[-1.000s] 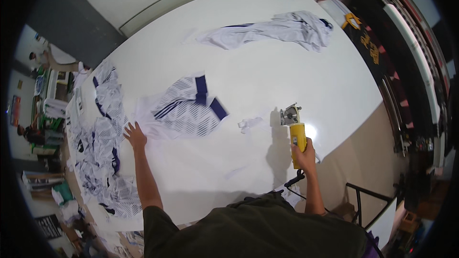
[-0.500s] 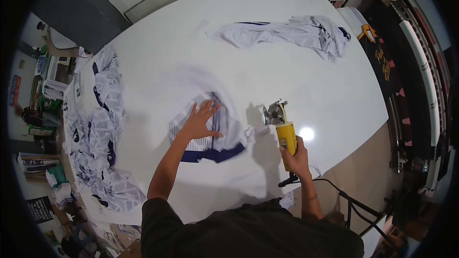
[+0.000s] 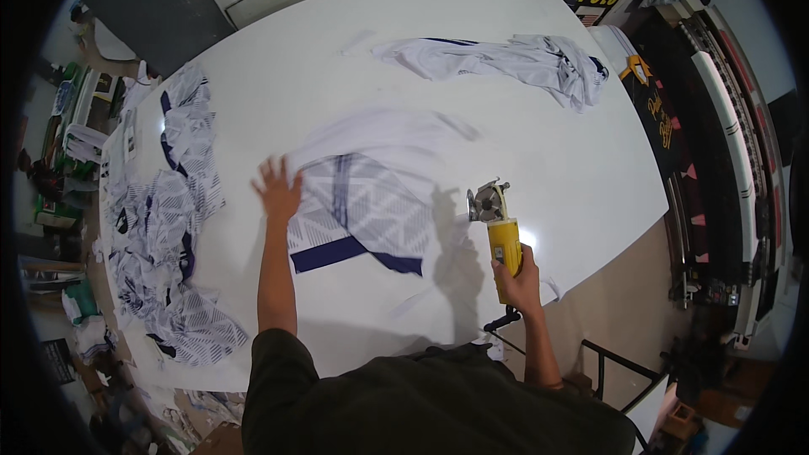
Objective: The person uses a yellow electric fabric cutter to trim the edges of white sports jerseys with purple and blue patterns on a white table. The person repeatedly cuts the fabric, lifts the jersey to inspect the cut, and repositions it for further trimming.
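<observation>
In front of me, on the white table (image 3: 278,67), lies a piece of white and grey patterned fabric (image 3: 383,202) with a dark blue band (image 3: 333,254) along its near edge. Its far part is blurred by motion. My left hand (image 3: 278,190), fingers spread, is at the fabric's left edge; whether it touches the cloth I cannot tell. My right hand (image 3: 518,282) is wrapped round the yellow body of an electric rotary cutter (image 3: 504,244). The cutter's metal head and round blade point away from me, to the right of the fabric.
A long heap of similar patterned fabric (image 3: 168,261) covers the table's left side. Another crumpled white fabric piece (image 3: 506,63) lies at the far right. Beyond the table's right edge stands a long dark machine with a white roll (image 3: 729,126). A black metal frame (image 3: 619,362) is at the lower right.
My left hand has moved left, off the middle of the fabric to its left edge. The fabric is spread wider and its far part has shifted. The cutter stays nearly where it was.
</observation>
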Action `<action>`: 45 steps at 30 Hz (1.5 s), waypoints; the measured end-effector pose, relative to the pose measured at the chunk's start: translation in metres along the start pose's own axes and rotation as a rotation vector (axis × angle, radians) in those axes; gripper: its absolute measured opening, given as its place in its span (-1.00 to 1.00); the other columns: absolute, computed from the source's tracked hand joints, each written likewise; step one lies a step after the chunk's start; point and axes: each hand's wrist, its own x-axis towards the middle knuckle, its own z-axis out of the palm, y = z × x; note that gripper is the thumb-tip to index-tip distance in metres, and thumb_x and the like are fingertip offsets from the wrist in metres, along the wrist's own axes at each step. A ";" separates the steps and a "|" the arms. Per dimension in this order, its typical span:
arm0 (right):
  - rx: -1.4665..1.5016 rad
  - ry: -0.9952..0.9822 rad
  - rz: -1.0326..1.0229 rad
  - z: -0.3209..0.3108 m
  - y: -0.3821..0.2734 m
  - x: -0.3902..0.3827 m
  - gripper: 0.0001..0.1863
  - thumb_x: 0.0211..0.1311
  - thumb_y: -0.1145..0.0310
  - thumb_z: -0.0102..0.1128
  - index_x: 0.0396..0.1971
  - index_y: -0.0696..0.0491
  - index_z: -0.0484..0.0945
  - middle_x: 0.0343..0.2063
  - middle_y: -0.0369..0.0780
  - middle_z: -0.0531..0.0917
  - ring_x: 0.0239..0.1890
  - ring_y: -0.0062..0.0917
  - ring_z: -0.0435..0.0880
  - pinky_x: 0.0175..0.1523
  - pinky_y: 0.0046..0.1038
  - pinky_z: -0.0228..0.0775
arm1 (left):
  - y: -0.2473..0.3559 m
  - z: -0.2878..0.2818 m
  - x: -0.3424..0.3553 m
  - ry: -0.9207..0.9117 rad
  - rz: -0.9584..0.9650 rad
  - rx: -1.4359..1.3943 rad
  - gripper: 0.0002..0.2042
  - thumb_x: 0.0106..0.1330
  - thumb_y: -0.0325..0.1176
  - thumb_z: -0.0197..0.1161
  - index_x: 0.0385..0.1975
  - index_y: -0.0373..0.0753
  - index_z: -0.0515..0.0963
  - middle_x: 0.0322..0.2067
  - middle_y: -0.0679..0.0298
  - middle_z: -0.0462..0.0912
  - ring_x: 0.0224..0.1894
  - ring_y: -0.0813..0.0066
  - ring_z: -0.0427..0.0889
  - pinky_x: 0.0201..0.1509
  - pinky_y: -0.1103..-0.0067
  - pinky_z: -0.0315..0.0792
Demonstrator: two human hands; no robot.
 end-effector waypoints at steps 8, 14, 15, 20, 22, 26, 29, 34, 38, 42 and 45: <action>-0.326 -0.194 -0.146 0.049 -0.025 -0.045 -0.36 0.23 0.18 0.31 0.17 0.24 0.31 -0.26 0.15 0.72 -0.24 0.04 0.75 -0.13 -0.08 0.58 | -0.061 -0.031 -0.148 -0.280 -0.169 -0.245 0.11 0.21 0.49 0.16 0.60 -0.12 -0.08 0.58 -0.13 -0.26 0.59 -0.32 -0.35 0.49 -0.31 -0.38; -0.549 -0.242 -0.310 0.091 -0.010 -0.088 -0.39 0.23 0.16 0.27 0.15 0.20 0.31 -0.17 0.17 0.66 -0.23 0.12 0.70 -0.11 0.01 0.56 | -0.149 -0.033 -0.224 -0.408 -0.025 -0.228 0.35 -0.14 0.52 0.42 0.61 0.03 -0.19 0.59 -0.11 -0.40 0.59 -0.32 -0.42 0.52 -0.26 -0.43; -0.563 -0.243 -0.325 0.096 -0.005 -0.099 -0.40 0.23 0.17 0.27 0.15 0.20 0.31 -0.16 0.16 0.66 -0.22 0.12 0.70 -0.10 0.01 0.56 | -0.166 -0.037 -0.235 -0.437 -0.017 -0.218 0.38 -0.19 0.51 0.46 0.62 0.05 -0.19 0.59 -0.11 -0.40 0.59 -0.32 -0.42 0.52 -0.25 -0.43; -0.642 -0.289 -0.337 0.110 0.002 -0.149 -0.43 0.24 0.21 0.28 0.13 0.19 0.30 -0.14 0.15 0.63 -0.21 0.11 0.69 -0.10 0.01 0.57 | -0.218 -0.042 -0.257 -0.492 -0.057 -0.217 0.47 -0.39 0.24 0.69 0.61 0.17 -0.17 0.60 -0.02 -0.40 0.59 -0.33 -0.39 0.53 -0.24 -0.28; -0.678 -0.341 -0.353 0.116 0.003 -0.161 -0.42 0.25 0.21 0.28 0.12 0.18 0.27 -0.13 0.15 0.62 -0.21 0.13 0.68 -0.11 0.02 0.57 | -0.227 -0.037 -0.263 -0.470 -0.050 -0.246 0.47 -0.40 0.16 0.73 0.61 0.20 -0.18 0.60 -0.02 -0.38 0.60 -0.31 -0.37 0.53 -0.24 -0.22; -0.688 -0.362 -0.359 0.138 0.004 -0.162 -0.42 0.28 0.20 0.27 0.11 0.19 0.23 -0.11 0.15 0.59 -0.21 0.15 0.67 -0.13 0.03 0.56 | -0.224 -0.042 -0.266 -0.476 -0.071 -0.265 0.47 -0.40 0.10 0.75 0.61 0.22 -0.17 0.61 0.02 -0.38 0.61 -0.26 -0.37 0.54 -0.21 -0.20; -0.659 -0.324 -0.374 0.153 0.000 -0.151 -0.42 0.28 0.19 0.26 0.11 0.20 0.22 -0.11 0.17 0.59 -0.21 0.16 0.67 -0.13 0.03 0.56 | -0.226 -0.039 -0.266 -0.471 -0.071 -0.307 0.47 -0.41 0.07 0.76 0.61 0.23 -0.17 0.62 0.10 -0.42 0.60 -0.26 -0.41 0.54 -0.22 -0.24; -0.670 -0.341 -0.360 0.161 -0.009 -0.139 -0.40 0.28 0.20 0.26 0.11 0.25 0.21 -0.16 0.24 0.61 -0.17 0.19 0.66 -0.10 0.01 0.56 | -0.229 -0.038 -0.265 -0.469 -0.074 -0.318 0.47 -0.42 0.04 0.77 0.61 0.25 -0.16 0.62 0.11 -0.41 0.61 -0.23 -0.43 0.54 -0.22 -0.25; -0.659 -0.333 -0.383 0.165 -0.013 -0.136 -0.41 0.28 0.21 0.27 0.10 0.25 0.22 -0.17 0.26 0.62 -0.16 0.21 0.66 -0.08 0.01 0.55 | -0.228 -0.038 -0.265 -0.477 -0.082 -0.306 0.47 -0.43 0.04 0.77 0.61 0.26 -0.15 0.62 0.11 -0.41 0.61 -0.23 -0.43 0.54 -0.21 -0.27; -0.639 -0.333 -0.397 0.171 -0.019 -0.131 -0.43 0.29 0.21 0.26 0.08 0.24 0.23 -0.17 0.24 0.61 -0.17 0.20 0.66 -0.09 0.02 0.55 | -0.228 -0.041 -0.264 -0.478 -0.085 -0.316 0.47 -0.43 0.03 0.77 0.61 0.25 -0.15 0.62 0.11 -0.39 0.61 -0.21 -0.42 0.55 -0.19 -0.27; -0.638 -0.330 -0.414 0.177 -0.025 -0.126 -0.47 0.29 0.22 0.24 0.04 0.22 0.23 -0.16 0.23 0.59 -0.19 0.19 0.66 -0.11 0.04 0.55 | -0.224 -0.046 -0.264 -0.484 -0.093 -0.311 0.46 -0.42 -0.01 0.78 0.61 0.24 -0.14 0.62 0.10 -0.38 0.62 -0.19 -0.41 0.57 -0.16 -0.25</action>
